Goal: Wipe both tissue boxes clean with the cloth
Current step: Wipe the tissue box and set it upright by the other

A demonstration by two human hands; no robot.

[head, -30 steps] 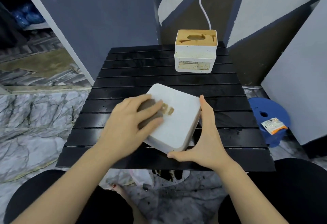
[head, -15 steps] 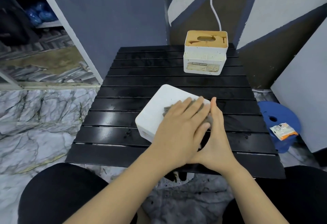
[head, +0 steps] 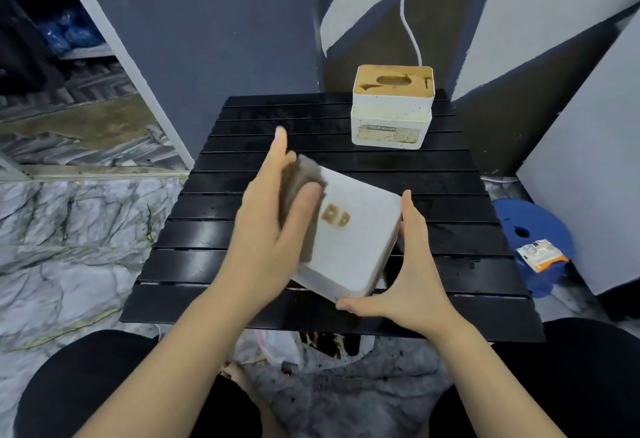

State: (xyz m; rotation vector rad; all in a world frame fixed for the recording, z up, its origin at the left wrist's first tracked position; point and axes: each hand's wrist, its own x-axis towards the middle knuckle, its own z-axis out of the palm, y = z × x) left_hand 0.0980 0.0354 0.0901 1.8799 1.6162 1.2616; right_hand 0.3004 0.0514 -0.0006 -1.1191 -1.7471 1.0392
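Far tissue box (head: 392, 119) beyond bare slats (head: 277, 115)

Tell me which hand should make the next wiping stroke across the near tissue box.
Left. The left hand already holds the cloth against the near tissue box, at its far-left corner. The right hand is braced open along the box's right edge, steadying it on the table, and likely should stay there.

Soft, even indoor light falls from above, leaving the scene moderately bright. The black slatted worktop (head: 346, 174) shows faint sheen on its slats (wet-looking patches catch the light). Motion blur smears the left hand (head: 266, 226) and the grey-brown cloth (head: 303, 178) under its fingers (head: 304, 202). Wide-angle distortion bends the wall edges near the corners, and the dark shelving at upper left is murky.
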